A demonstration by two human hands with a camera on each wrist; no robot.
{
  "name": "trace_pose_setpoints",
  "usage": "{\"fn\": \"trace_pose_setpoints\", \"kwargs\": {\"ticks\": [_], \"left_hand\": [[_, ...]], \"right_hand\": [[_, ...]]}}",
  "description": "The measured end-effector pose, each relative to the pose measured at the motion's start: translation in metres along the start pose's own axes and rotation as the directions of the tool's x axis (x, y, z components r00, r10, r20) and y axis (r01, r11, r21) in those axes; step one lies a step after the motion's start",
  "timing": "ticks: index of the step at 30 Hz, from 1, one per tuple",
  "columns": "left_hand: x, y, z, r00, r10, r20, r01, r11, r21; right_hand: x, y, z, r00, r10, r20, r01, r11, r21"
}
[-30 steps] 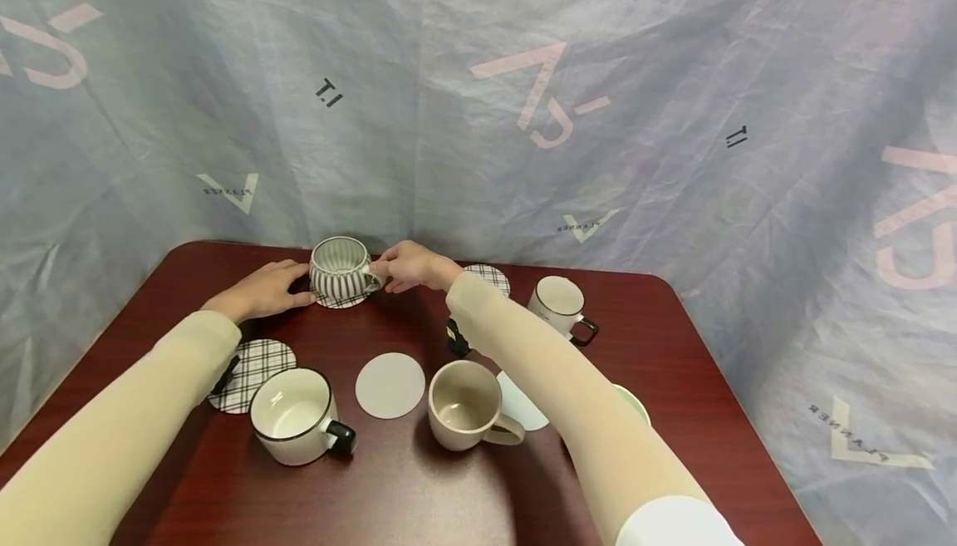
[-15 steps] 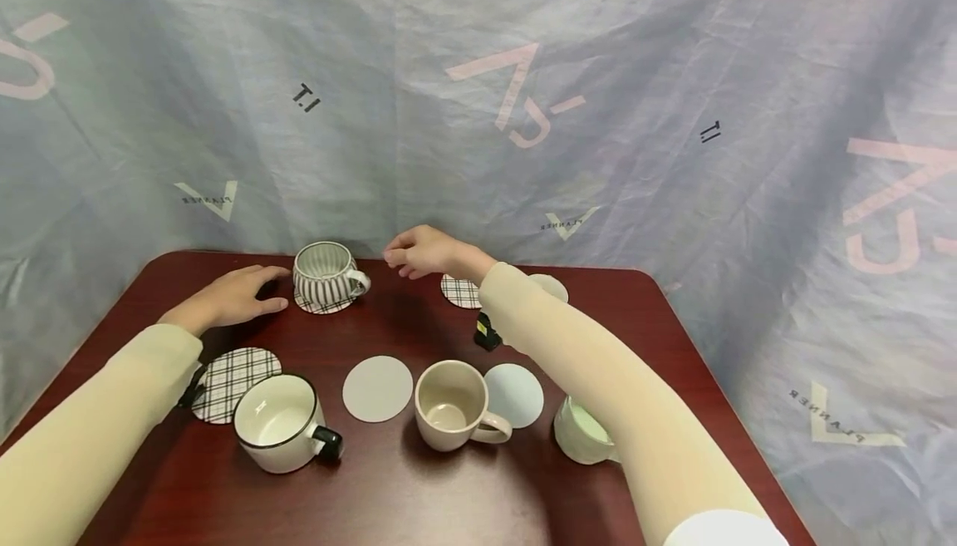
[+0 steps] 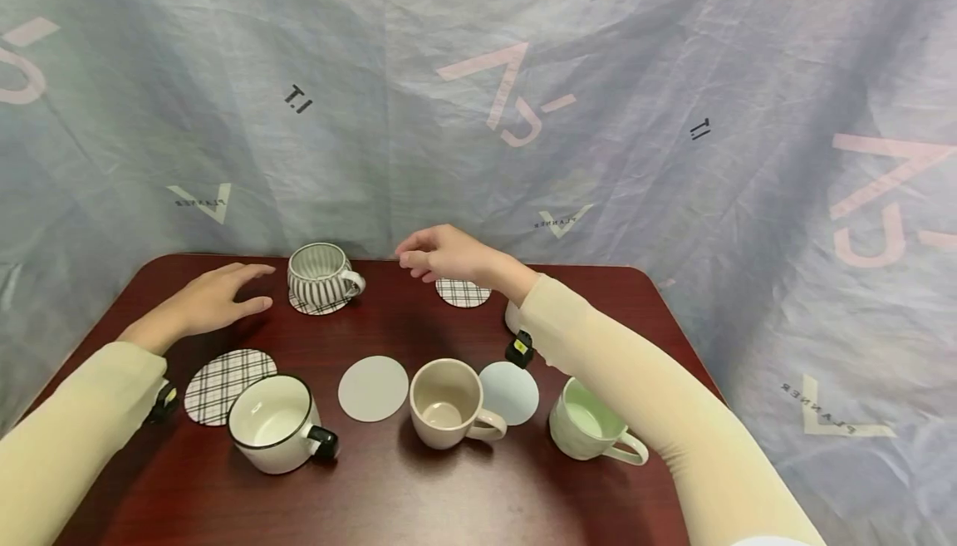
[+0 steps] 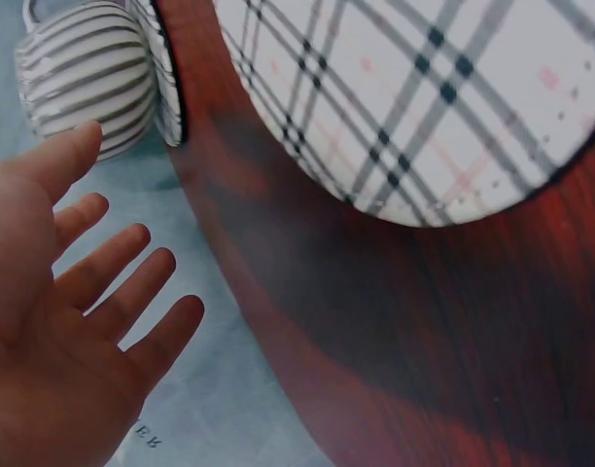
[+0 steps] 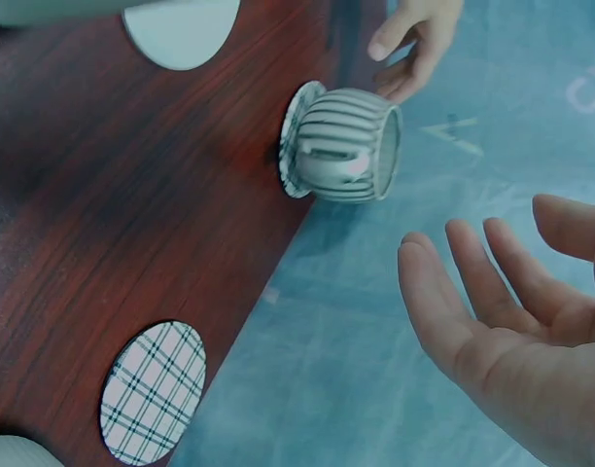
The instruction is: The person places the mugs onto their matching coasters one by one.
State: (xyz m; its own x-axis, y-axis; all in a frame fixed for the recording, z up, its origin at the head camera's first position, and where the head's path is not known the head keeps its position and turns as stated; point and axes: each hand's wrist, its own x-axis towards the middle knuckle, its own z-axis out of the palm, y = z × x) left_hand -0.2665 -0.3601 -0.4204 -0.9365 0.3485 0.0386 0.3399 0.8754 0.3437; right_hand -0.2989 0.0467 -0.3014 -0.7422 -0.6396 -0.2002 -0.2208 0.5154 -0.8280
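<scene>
two hands off the striped mug, which stands by itself

a second ago the left hand [image 3: 209,301] lay at the side of the striped mug [image 3: 314,282] and the right hand [image 3: 454,253] was at its handle [image 3: 355,282]; now both have drawn away, and there is a gap on either side. the mug stands upright on a round plaid coaster [image 3: 305,306] at the far left of the dark red counter [image 3: 359,504], its handle turned to the right. by my judgement it needs no more support, and the work on it looks finished for now.

the left hand's fingers are straight and parted, with nothing in them. the right hand's fingers are loosely bent, thumb apart, also holding nothing; that hand hangs near the counter's far edge, between the striped mug and a second plaid coaster [image 3: 463,293].

nearer the person, a white mug with a black rim [image 3: 277,440] stands just beside a larger plaid coaster [image 3: 223,380]. a beige mug [image 3: 439,428] stands between an off-white coaster [image 3: 374,388] and a pale blue coaster [image 3: 516,392]. the right sleeve [image 3: 598,346] partly covers a green mug [image 3: 576,434].
</scene>
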Motion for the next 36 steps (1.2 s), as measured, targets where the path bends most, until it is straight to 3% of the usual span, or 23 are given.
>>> {"fn": "trace_pose_setpoints", "kwargs": {"ticks": [9,18,24,36], "left_hand": [[-0.015,0.001,-0.009,0.998,0.026,-0.060,-0.025,1.000,0.012],[-0.032,0.011,-0.018,0.992,0.032,-0.119,-0.033,0.999,-0.008],[-0.043,0.015,-0.019,0.986,0.044,-0.160,-0.047,0.999,-0.017],[-0.068,0.006,-0.013,0.969,0.064,-0.241,-0.069,0.998,-0.014]], "right_hand": [[-0.034,-0.004,0.003,0.999,-0.031,-0.044,0.034,0.997,0.063],[-0.056,-0.006,0.010,0.998,-0.051,-0.041,0.054,0.997,0.061],[-0.066,-0.005,0.017,0.995,-0.088,-0.054,0.091,0.994,0.066],[-0.078,0.005,0.040,0.984,-0.161,-0.076,0.166,0.984,0.067]]}}
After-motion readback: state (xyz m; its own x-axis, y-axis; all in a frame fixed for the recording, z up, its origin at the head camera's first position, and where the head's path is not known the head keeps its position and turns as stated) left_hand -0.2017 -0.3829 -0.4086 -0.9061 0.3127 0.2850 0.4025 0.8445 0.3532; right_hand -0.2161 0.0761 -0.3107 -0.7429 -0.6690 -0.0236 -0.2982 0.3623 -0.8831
